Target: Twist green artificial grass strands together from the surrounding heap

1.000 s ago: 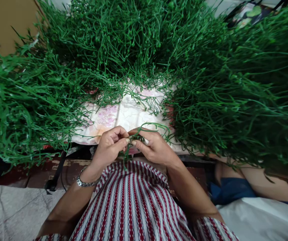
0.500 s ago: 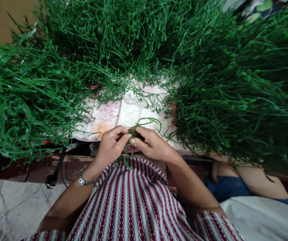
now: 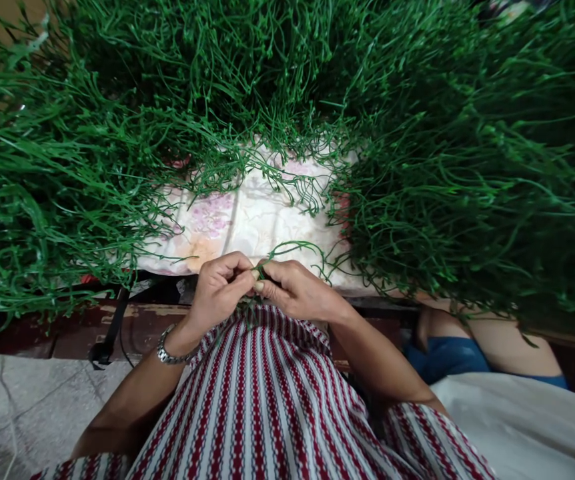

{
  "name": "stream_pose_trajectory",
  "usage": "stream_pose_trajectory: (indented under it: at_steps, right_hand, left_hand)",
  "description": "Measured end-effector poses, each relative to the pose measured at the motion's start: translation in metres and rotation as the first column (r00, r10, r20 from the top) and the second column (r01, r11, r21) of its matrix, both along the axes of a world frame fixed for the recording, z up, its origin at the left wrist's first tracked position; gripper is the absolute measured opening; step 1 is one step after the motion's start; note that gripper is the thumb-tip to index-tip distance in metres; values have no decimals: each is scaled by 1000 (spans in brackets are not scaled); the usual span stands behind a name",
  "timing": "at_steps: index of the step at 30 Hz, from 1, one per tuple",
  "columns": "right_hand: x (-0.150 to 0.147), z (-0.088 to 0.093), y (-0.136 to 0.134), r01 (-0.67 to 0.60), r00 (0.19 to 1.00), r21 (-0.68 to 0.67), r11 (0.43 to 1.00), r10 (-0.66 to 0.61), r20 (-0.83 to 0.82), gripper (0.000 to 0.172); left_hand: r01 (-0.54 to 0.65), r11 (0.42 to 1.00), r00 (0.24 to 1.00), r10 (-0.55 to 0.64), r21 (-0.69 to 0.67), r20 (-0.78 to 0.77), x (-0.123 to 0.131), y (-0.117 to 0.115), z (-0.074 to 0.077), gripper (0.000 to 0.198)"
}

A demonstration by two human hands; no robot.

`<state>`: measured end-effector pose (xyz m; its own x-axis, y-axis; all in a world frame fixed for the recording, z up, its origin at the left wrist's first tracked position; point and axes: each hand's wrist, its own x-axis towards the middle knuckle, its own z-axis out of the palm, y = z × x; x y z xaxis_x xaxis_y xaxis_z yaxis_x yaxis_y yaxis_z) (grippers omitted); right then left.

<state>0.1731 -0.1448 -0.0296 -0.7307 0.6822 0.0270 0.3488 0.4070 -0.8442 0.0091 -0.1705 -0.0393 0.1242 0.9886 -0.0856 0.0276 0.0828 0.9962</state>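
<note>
My left hand (image 3: 221, 287) and my right hand (image 3: 297, 288) meet above my lap, thumbs and forefingers pinched close together. Between them they grip thin green plastic stems (image 3: 287, 247), which look like artificial-plant parts. One stem arches up over my right hand, and a few ends hang below my fingertips. The exact pinch points are partly hidden by the fingers. Large heaps of similar green stems, one on the left (image 3: 62, 180) and one on the right (image 3: 447, 180), flank a floral cloth (image 3: 262, 217) just beyond my hands.
More green stems (image 3: 227, 60) are piled along the far side. A dark strap with a buckle (image 3: 105, 347) hangs at the left by a worn brown wooden edge (image 3: 77, 327). At the right, another person's bare leg (image 3: 512, 343) and blue clothing (image 3: 452, 357) show.
Both hands have drawn slightly closer together, still pinching the stems. The hanging ends under the fingers show less now. The view has shifted a little.
</note>
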Motion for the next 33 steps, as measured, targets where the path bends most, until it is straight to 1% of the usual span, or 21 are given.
stream_pose_trajectory:
  at_steps: [3,5,7,10,12,14,17,21,23,26,29,33]
  right_hand:
    - [0,1,-4,-1,1000,7,1000,2,-17,24]
    - [1,5,-8,-34,999,34,999,35,-41,24]
    - [3,12,-14,-88,993,75,993,93,-68,23]
    - [7,23,-21,-170,981,108,980,178,-72,22]
    - [10,28,-24,-200,976,112,973,208,-63,25]
    - [13,32,-25,-219,972,117,969,227,-55,27]
    - [14,32,-24,-199,978,129,971,205,-29,25]
    - [12,27,-17,-78,996,208,975,69,52,17]
    - [10,23,-15,-47,997,261,964,29,73,17]
    - [9,16,-13,-1,997,319,948,-23,72,15]
    - [9,8,-13,31,997,377,926,-53,49,17]
    - [9,-2,-15,-11,998,436,900,-17,60,18]
  left_hand:
    - [-22,999,999,24,-40,42,-1,-6,-1,20]
    - [3,999,999,-1,-54,44,-4,-11,2,20]
    - [52,998,999,-52,-42,11,-8,-18,10,20]
    - [135,991,987,-135,-1,-84,-12,-27,27,20]
    - [174,984,975,-167,38,-150,-12,-29,37,20]
    - [198,977,966,-181,75,-185,-12,-30,42,20]
    - [194,977,970,-178,92,-165,-13,-26,39,19]
    - [146,988,983,-138,59,-125,-16,-17,27,9]
    - [158,987,981,-154,22,-114,-17,-12,24,8]
    - [180,984,977,-179,-5,-114,-17,-8,25,11]
    - [261,965,951,-257,-1,-170,-17,-6,27,13]
    - [394,919,891,-384,-7,-241,-17,-3,25,17]
